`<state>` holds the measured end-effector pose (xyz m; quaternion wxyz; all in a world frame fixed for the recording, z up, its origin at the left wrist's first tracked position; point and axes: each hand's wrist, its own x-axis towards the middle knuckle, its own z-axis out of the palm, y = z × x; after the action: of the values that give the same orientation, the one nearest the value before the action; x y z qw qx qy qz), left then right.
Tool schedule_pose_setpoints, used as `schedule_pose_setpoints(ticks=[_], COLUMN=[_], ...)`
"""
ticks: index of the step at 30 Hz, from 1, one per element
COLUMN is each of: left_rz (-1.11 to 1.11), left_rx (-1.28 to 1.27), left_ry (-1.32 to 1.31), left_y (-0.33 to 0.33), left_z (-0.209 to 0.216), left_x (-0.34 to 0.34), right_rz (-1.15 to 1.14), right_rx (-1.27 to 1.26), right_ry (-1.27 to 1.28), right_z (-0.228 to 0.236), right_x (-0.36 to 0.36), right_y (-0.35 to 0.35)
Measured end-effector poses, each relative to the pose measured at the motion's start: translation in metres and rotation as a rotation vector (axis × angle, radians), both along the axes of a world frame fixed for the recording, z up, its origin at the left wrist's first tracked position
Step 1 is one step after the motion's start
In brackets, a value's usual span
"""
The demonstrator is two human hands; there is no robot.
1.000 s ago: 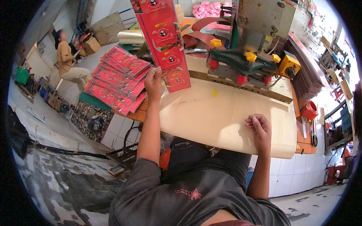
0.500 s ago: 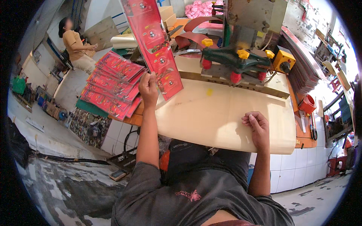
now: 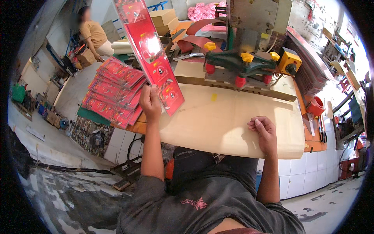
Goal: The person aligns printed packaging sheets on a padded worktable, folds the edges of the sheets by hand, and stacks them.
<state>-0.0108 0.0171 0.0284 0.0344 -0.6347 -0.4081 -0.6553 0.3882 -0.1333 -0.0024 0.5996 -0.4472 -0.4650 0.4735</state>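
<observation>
My left hand [image 3: 150, 103] is closed on the edge of a long red printed plastic sheet [image 3: 156, 58], glossy and clear at its border. The sheet is held up at a slant, its lower end above the cream work surface [image 3: 218, 128]. My right hand [image 3: 264, 134] rests over the right part of that surface, fingers curled in and thumb pressed against them, with nothing visible in it. To the left of my left hand lies a fanned stack of similar red printed sheets [image 3: 111, 91]. Beyond the cream surface stands a dark green press head [image 3: 237, 64] with yellow knobs and red feet.
A metal bar [image 3: 241, 89] runs below the press head. At the right are a yellow control box [image 3: 290, 63], a red ring-shaped holder [image 3: 315, 105], scissors [image 3: 323, 132] and a tall stack of sheets [image 3: 307, 58]. Another person [image 3: 93, 35] stands at the far left.
My left hand has come slightly lower and to the left, bringing the red sheet down with it. My right hand has hardly moved. The other person has shifted right and turned.
</observation>
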Motion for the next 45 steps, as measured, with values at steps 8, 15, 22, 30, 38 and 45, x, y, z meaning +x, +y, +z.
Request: schedule_pose_setpoints(ticks=[8,15,22,30,38,45], left_rz=[0.144,0.207,0.167,0.062,-0.277,-0.449], left_rx=[0.001,0.120,0.118,0.087,0.075,0.034], left_ry=[0.180,0.333,0.554,0.752,0.935,1.061], left_y=[-0.074,-0.114,-0.137,-0.144,-0.114,-0.090], left_z=[-0.005,-0.009,0.013,0.049,0.096,0.125], left_x=[-0.024,-0.079,-0.090,-0.087,-0.063,-0.017], right_rz=[-0.036,-0.001,0.041,-0.040,-0.465,-0.456], right_rx=[-0.026,-0.008,0.035,0.160,0.649,0.519], right_ry=[-0.029,0.009,-0.010,-0.038,-0.359,-0.485], right_z=[-0.001,-0.001,0.000,0.043,0.105,0.095], right_x=[0.000,0.000,0.008,0.035,0.087,0.113], right_y=[-0.003,-0.004,-0.005,-0.028,-0.042,-0.033])
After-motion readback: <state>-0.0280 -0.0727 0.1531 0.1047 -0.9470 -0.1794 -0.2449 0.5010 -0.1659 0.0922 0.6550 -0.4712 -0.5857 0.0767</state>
